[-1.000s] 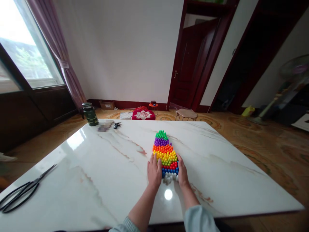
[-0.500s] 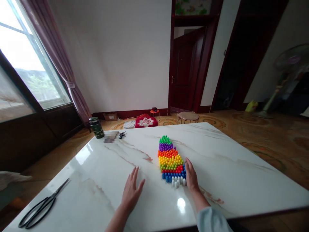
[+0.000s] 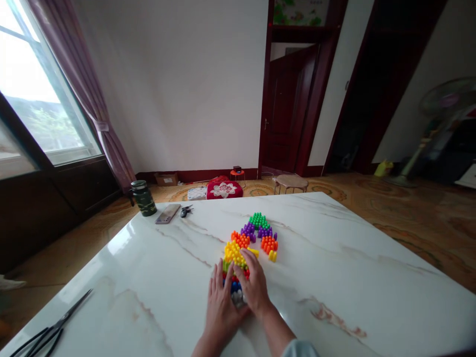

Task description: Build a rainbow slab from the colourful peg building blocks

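Note:
On the marble-topped table, small rounded plastic pegs stand upright in colour bands: green pegs point(image 3: 259, 220) farthest away, then purple pegs point(image 3: 248, 231), orange pegs point(image 3: 241, 239) and yellow pegs point(image 3: 232, 252). Nearer me, red, blue and white pegs are partly hidden by my hands. My left hand point(image 3: 222, 302) rests along the left side of this near cluster, fingers stretched out. Against its right side lies my right hand point(image 3: 256, 285), fingers apart and reaching over some yellow and red pegs. A separate orange group point(image 3: 269, 244) stands to the right, with a few yellow pegs point(image 3: 272, 256) beside it.
Long-handled scissors point(image 3: 55, 327) lie at the table's left edge. Toward the far left corner are a camouflage-patterned flask point(image 3: 143, 198), a phone point(image 3: 168, 214) and keys point(image 3: 185, 211). A stool point(image 3: 291, 182) stands beyond the table's far edge.
Both hands have come together around the near pegs. The near bands have shifted left, the purple and orange rows have split, and some pegs are left on the right.

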Available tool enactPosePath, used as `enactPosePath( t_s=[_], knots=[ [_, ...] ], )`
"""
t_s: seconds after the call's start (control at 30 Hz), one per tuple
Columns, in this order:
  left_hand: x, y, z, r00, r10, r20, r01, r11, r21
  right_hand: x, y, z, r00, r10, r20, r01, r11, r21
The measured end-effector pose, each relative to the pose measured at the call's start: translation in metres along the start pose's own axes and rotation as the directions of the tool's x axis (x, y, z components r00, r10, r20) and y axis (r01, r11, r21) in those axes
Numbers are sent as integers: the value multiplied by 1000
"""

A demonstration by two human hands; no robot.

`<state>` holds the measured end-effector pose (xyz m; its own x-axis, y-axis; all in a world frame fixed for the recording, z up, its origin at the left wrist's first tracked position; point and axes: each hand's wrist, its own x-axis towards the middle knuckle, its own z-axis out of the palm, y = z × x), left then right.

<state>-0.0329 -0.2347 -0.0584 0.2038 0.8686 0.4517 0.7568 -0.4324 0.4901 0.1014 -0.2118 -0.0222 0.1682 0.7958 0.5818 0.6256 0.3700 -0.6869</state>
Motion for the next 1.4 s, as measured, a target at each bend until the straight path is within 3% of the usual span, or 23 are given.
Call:
enactPosePath(
  t_s=[0.03, 0.1, 0.17, 0.2, 0.23, 0.3, 0.37, 0.43, 0.5, 0.57, 0.63, 0.7, 0.73, 0.8, 0.87, 0.97, 1.13, 1.27, 1.4],
  knots=[
    [1, -5, -2, 999, -10, -39, 9, 1000, -7, 10, 0, -4, 996, -55, 75, 52, 998, 43],
    [3, -14, -4, 994, -36, -104, 33, 999, -26, 41, 19, -20, 995, -91, 27, 90, 995, 38],
    [5, -19, -5, 987, -67, -147, 64, 998, -24, 78, 57, -38, 986, 43, -160, -49, 998, -34],
    [7, -20, -4, 984, -78, -161, 77, 997, -13, 94, 78, -44, 976, 128, -178, -143, 987, -76],
    [7, -20, -2, 982, -85, -171, 87, 996, 3, 106, 97, -47, 966, 219, -140, -234, 968, -95],
    [9, -20, 0, 977, -92, -190, 100, 994, 34, 113, 120, -41, 940, 337, 54, -334, 941, -60],
    [10, -20, -1, 973, -100, -209, 111, 993, 42, 99, 119, -24, 937, 323, 131, -329, 944, 27],
    [12, -23, -5, 970, -122, -213, 133, 990, 39, 74, 99, -6, 954, 260, 146, -281, 948, 147],
    [16, -29, -10, 968, -148, -201, 159, 987, 37, 57, 76, 5, 966, 134, 221, -191, 947, 260],
    [20, -35, -15, 964, -169, -203, 179, 983, 34, 65, 66, 7, 969, 2, 247, -75, 955, 285],
    [24, -40, -17, 958, -185, -218, 194, 981, 21, 100, 76, 3, 995, 36, 91, -54, 977, 207],
    [25, -43, -17, 953, -203, -225, 209, 978, 1, 149, 100, 1, 981, 190, -38, -190, 982, -1],
    [25, -44, -17, 951, -213, -224, 216, 976, -10, 172, 114, 3, 960, 279, -18, -279, 955, -104],
    [25, -45, -16, 947, -232, -222, 231, 972, -31, 208, 137, 10, 898, 411, 155, -372, 899, -229],
    [25, -44, -15, 943, -247, -223, 242, 969, -49, 223, 145, 25, 856, 414, 311, -339, 902, -266],
    [26, -43, -16, 942, -256, -218, 246, 967, -72, 212, 132, 52, 856, 311, 414, -202, 937, -285],
    [29, -40, -18, 938, -272, -213, 249, 960, -127, 168, 76, 77, 862, 146, 485, -24, 968, -249],
    [32, -39, -19, 922, -301, -242, 260, 947, -188, 134, 23, 71, 813, 118, 570, -55, 991, -126],
    [34, -40, -27, 898, -346, -272, 270, 921, -279, 88, -22, 35, 770, 14, 638, -65, 996, 56]
  ],
)
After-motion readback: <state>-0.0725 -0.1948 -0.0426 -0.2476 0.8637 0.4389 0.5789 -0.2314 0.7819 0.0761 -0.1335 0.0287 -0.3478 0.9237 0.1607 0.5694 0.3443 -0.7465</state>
